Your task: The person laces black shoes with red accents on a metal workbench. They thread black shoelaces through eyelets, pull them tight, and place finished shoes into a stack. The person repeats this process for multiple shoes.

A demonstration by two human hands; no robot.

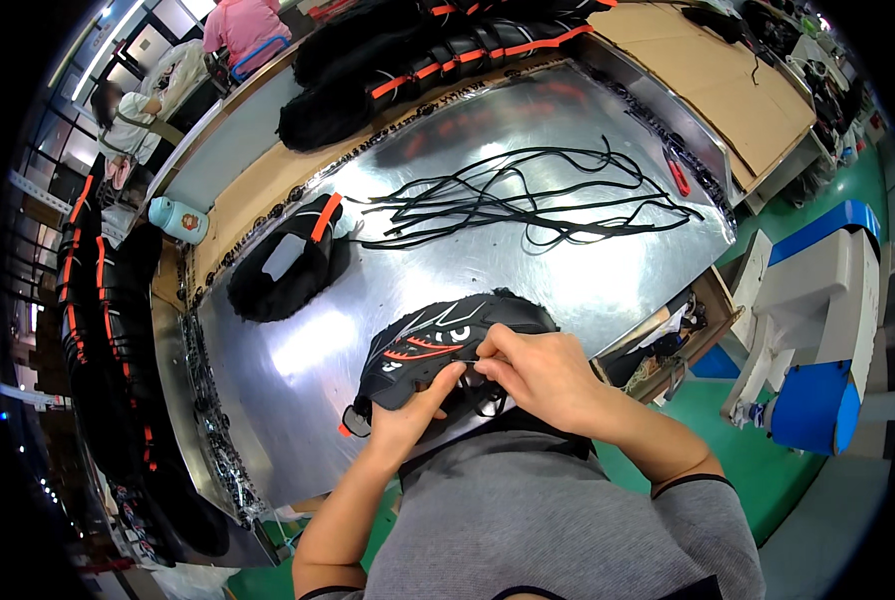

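A black shoe [407, 345] with orange and white markings and a furry lining lies on its side at the table's near edge, against my body. My left hand [407, 420] is closed around its near side, the thumb pointing up toward the lacing. Over the lacing, my right hand [542, 375] pinches thumb and forefinger together on what looks like a thin shoelace; the tip between the fingers is too small to see clearly. Beyond, a loose bundle of black shoelaces [527, 210] lies spread on the metal tabletop [367, 270]. A second black furry shoe [287, 265] rests at left.
Rows of black shoes with orange tabs line the far edge [447, 65] and the left side [117, 330]. A red-handled tool [677, 175] lies at the right edge. Past the left edge stands a light-blue bottle [179, 220]. An open drawer [682, 335] and a blue-and-grey machine [812, 320] are at right.
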